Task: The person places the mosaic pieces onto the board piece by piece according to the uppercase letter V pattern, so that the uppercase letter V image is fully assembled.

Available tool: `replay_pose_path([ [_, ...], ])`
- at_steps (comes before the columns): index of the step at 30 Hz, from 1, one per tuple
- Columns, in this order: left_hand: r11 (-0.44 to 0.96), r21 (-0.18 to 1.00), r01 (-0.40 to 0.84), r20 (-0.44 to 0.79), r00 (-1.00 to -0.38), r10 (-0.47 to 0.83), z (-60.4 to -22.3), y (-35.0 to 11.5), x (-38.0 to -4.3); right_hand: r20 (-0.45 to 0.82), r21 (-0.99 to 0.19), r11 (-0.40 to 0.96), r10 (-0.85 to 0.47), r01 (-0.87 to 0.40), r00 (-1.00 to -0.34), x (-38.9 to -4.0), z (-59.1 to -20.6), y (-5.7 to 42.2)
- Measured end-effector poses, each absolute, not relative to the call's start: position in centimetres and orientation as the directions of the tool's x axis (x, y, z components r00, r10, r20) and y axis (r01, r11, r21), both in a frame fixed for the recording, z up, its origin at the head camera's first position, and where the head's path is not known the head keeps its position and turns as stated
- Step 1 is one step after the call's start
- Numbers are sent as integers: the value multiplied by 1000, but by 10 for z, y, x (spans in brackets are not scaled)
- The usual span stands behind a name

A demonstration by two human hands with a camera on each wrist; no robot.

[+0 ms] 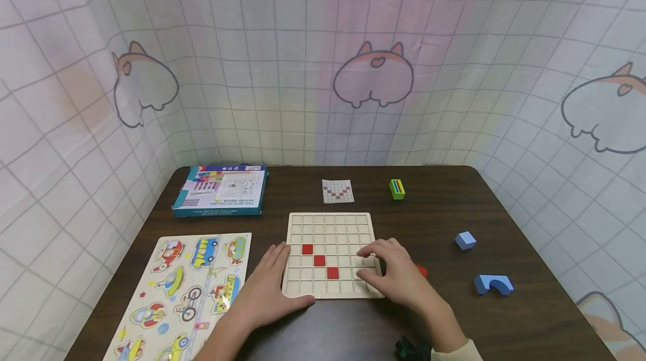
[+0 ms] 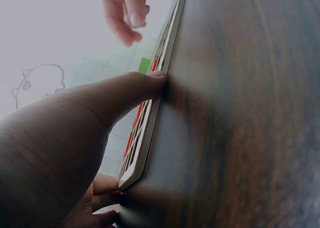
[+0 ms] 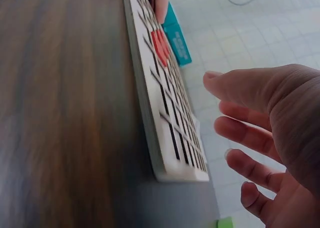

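A pale wooden grid board (image 1: 348, 288) lies mid-table with three red squares (image 1: 319, 260) in a diagonal stepping down to the right. My left hand (image 1: 267, 294) rests against its lower left corner, fingers straight along the left side. In the left wrist view the left thumb (image 2: 131, 90) touches the front edge. My right hand (image 1: 398, 274) hovers over the board's right part, thumb and fingertips apart. The right wrist view shows nothing between these fingers (image 3: 245, 130). Just beyond that hand, a red piece (image 1: 422, 271) is partly hidden.
A small card with a grid pattern (image 1: 338, 191) lies behind the board, beside a green block with coloured stripes (image 1: 397, 189). Left are a boxed set (image 1: 222, 190) and a vehicle picture board (image 1: 187, 285). A blue cube (image 1: 465, 240) and a blue arch (image 1: 494, 284) stand at right.
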State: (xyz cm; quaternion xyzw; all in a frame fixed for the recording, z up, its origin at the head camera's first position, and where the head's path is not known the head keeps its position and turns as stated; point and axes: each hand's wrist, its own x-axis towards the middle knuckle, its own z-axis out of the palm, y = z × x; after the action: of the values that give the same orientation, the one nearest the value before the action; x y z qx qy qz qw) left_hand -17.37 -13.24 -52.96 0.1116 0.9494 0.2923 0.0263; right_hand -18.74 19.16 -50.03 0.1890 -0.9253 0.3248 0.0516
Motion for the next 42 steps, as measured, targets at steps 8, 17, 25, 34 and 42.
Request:
replay_pose_path([
  [8, 805, 560, 198, 14, -973, 229, -530, -131, -175, 232, -541, 755, -289, -371, -929, -177, -509, 218],
  [17, 806, 562, 185, 1, -975, 223, -527, -131, -174, 196, -530, 792, -235, -304, -952, -171, -517, 248],
  [25, 811, 555, 186, -1, -975, 223, -528, -131, -174, 174, -542, 795, -209, -271, -962, -163, -523, 267],
  [34, 810, 555, 191, 4, -974, 227, -531, -132, -175, 173, -544, 811, -141, -214, -975, -158, -521, 277],
  [42, 811, 555, 186, 3, -975, 222, -530, -131, -174, 172, -536, 822, -121, -196, -978, -157, -523, 280],
])
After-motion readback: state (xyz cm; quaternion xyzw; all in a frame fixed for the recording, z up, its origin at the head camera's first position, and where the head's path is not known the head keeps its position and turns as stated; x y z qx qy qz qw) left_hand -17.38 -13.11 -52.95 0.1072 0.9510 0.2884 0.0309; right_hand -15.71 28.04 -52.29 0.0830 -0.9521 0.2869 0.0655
